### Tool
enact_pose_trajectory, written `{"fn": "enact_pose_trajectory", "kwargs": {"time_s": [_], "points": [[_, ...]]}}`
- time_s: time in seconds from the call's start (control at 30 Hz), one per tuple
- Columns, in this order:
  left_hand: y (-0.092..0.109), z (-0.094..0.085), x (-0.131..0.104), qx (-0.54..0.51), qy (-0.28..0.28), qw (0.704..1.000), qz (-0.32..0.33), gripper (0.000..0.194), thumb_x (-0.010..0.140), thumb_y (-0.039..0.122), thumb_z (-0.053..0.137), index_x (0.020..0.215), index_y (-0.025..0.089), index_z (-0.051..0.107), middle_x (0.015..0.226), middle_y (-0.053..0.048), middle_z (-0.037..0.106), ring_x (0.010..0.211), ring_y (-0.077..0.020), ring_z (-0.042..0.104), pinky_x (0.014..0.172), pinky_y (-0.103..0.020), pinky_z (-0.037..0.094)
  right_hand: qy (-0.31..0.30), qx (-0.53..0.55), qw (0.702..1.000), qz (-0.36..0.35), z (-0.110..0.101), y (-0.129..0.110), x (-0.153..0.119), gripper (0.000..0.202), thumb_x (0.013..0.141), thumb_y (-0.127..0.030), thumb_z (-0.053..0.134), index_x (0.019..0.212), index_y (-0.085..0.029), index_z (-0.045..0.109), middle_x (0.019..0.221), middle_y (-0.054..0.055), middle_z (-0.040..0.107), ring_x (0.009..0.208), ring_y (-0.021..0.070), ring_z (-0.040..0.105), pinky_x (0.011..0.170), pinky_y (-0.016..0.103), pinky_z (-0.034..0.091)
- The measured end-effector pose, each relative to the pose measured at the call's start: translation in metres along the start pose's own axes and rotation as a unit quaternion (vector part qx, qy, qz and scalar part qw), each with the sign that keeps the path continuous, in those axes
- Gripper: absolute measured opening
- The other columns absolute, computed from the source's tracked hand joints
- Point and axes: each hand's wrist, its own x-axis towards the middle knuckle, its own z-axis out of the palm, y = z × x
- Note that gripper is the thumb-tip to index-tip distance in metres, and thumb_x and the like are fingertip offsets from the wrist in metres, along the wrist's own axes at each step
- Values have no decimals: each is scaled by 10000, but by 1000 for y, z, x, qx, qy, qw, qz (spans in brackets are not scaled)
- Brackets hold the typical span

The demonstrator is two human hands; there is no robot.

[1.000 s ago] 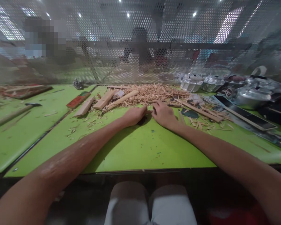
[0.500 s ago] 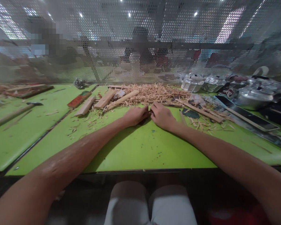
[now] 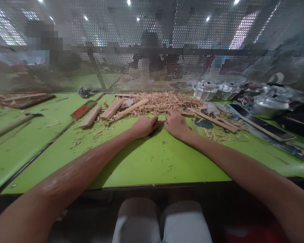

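Note:
My left hand (image 3: 145,126) rests low over the green tabletop (image 3: 142,168), its fingers curled together. A small, thin wood-coloured piece (image 3: 161,121) bridges the short gap to my right hand (image 3: 176,124), whose fingers are bent and closed around its other end. Both hands hide most of this piece. Just beyond them lies a heap of wood shavings (image 3: 167,101). A dark green flat piece (image 3: 204,123) and a narrow pale tool or strip (image 3: 194,126) lie close to the right hand.
Wooden blocks (image 3: 91,117), an orange-red block (image 3: 83,109) and a hammer (image 3: 12,125) lie left. To the right are a long wooden strip (image 3: 215,120), a phone (image 3: 263,122) and several foil-like silver containers (image 3: 205,90). A perforated metal screen (image 3: 116,67) stands behind.
The gap between my two hands has widened slightly, showing the thin piece between them. The whole view has shifted a little.

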Motion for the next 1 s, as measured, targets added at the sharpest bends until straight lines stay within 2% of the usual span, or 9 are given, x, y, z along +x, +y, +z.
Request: {"fn": "enact_pose_trajectory", "kwargs": {"time_s": [0.1, 0.2, 0.37, 0.53, 0.63, 0.73, 0.83, 0.9, 1.0], "points": [[-1, 2, 1, 9, 1, 1000, 5, 440, 1345, 449, 500, 1482, 170, 811, 1290, -229, 932, 1141, -381, 880, 896, -402, 530, 19, 24, 998, -57, 9, 0, 2, 349, 1245, -155, 585, 1419, -50, 869, 1497, 271, 804, 1334, 350, 743, 1156, 423, 606], [0, 2, 1, 22, -4, 1000, 5, 434, 1338, 415, 498, 1517, 164, 804, 1311, -230, 933, 1150, -383, 883, 884, -401, 524, 46, 48, 995, -78, 17, -1, 2, 343, 1249, -178, 605, 1442, -85, 873, 1451, 233, 811, 1300, 332, 742, 1100, 402, 609], [2, -1, -1, 9, -7, 1000, 4, 409, 1337, 405, 510, 1468, 176, 822, 1280, -210, 934, 1112, -355, 875, 882, -383, 528, 61, 61, 996, -31, 20, 7, 4, 355, 1220, -156, 577, 1342, -54, 894, 1450, 261, 812, 1318, 346, 715, 1155, 428, 592], [4, -3, 0, 9, -7, 1000, 0, 397, 1325, 402, 516, 1425, 183, 832, 1274, -204, 928, 1101, -349, 861, 877, -385, 519, 38, 71, 995, 62, 17, 23, 8, 347, 1190, -150, 592, 1258, -11, 903, 1370, 305, 817, 1213, 350, 714, 1030, 420, 600], [4, -3, 0, 13, -12, 1000, 2, 409, 1324, 379, 487, 1437, 173, 822, 1280, -214, 925, 1112, -355, 863, 866, -390, 509, 45, 58, 996, 44, 20, 24, 9, 346, 1189, -155, 601, 1247, -35, 920, 1337, 295, 823, 1208, 362, 718, 1065, 448, 614], [3, -2, -1, 19, -10, 1000, 10, 429, 1332, 388, 464, 1459, 165, 809, 1289, -226, 924, 1125, -364, 867, 875, -396, 518, 70, 63, 995, -20, 26, 19, 10, 333, 1188, -175, 609, 1235, -92, 929, 1348, 257, 822, 1270, 380, 717, 1154, 485, 618], [1, 0, -1, 20, -5, 1000, 20, 456, 1348, 430, 445, 1472, 173, 800, 1279, -224, 926, 1132, -370, 875, 895, -399, 534, 85, 76, 991, -72, 32, 15, 10, 340, 1179, -180, 602, 1256, -108, 925, 1350, 242, 810, 1298, 384, 705, 1165, 489, 613], [0, 0, -1, 17, -4, 1000, 16, 471, 1357, 450, 431, 1461, 183, 805, 1279, -220, 928, 1135, -370, 879, 913, -399, 547, 86, 85, 991, -60, 34, 18, 11, 343, 1175, -167, 596, 1257, -94, 921, 1347, 248, 805, 1287, 368, 699, 1156, 465, 601], [1, -1, -1, 16, -12, 1000, 4, 498, 1363, 443, 398, 1442, 186, 818, 1286, -213, 929, 1140, -366, 882, 931, -398, 563, 82, 94, 992, 6, 35, 30, 14, 345, 1173, -154, 584, 1212, -71, 916, 1299, 246, 802, 1217, 342, 693, 1079, 419, 585]]}}
